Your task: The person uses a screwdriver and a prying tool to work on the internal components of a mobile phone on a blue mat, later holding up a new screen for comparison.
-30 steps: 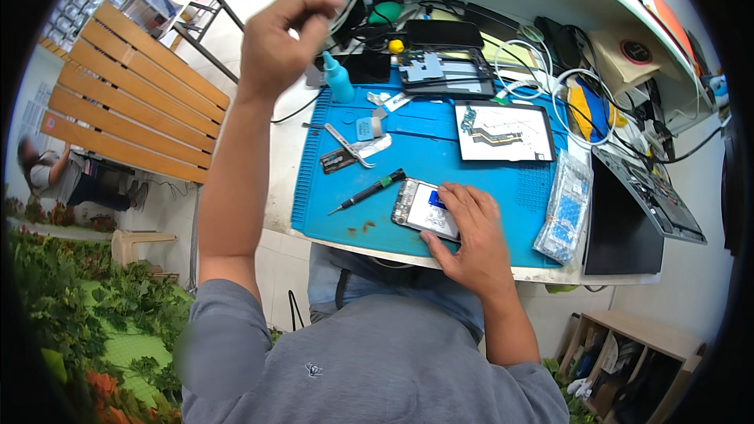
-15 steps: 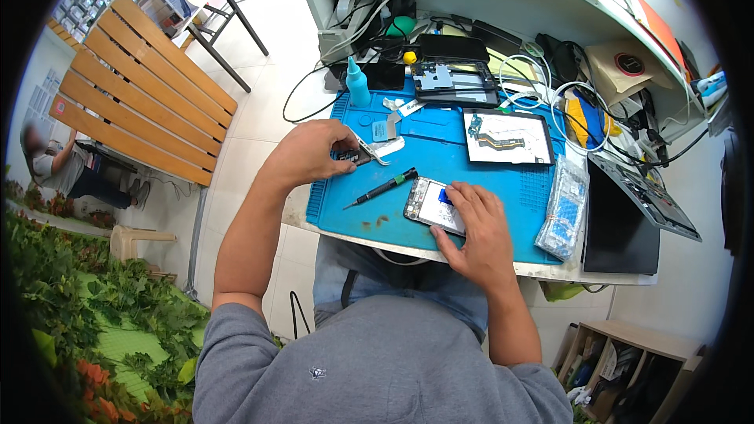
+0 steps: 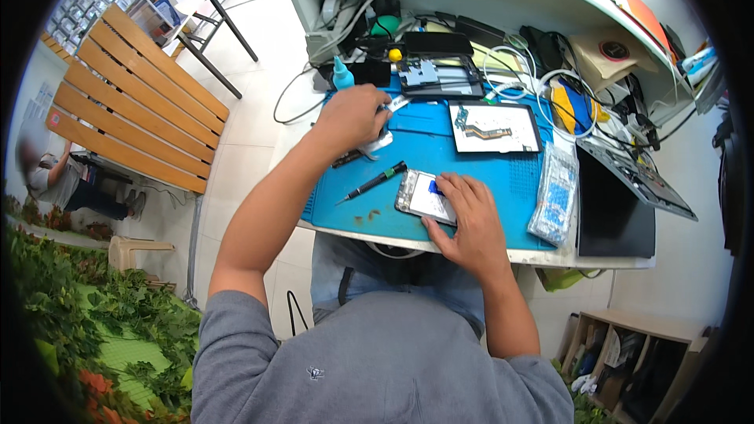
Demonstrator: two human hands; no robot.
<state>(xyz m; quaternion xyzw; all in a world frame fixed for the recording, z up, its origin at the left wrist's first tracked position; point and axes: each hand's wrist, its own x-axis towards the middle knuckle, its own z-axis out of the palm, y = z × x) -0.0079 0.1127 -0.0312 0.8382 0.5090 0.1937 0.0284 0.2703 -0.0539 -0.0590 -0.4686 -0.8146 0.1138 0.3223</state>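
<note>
Right fingers steady an opened phone while the left fingers are among the small tools.
The opened phone (image 3: 420, 199) lies on the blue mat (image 3: 424, 135) under the fingers of the right hand (image 3: 473, 218), which hold it, thumb at its near edge, a blue piece (image 3: 433, 187) showing by the fingertips. Light, even pressure toward the frame would suit, sparing the bare parts at the uncovered end. Left of those fingers lies a screwdriver (image 3: 372, 183), its tip pointing away from the phone. Farther left, the left hand's (image 3: 353, 119) fingers are curled narrow; whether they hold anything, I cannot tell. Silver tweezers (image 3: 368, 155) show just below them, a blue bottle (image 3: 342, 76) just beyond; lifting clear of the bottle seems wise.
</note>
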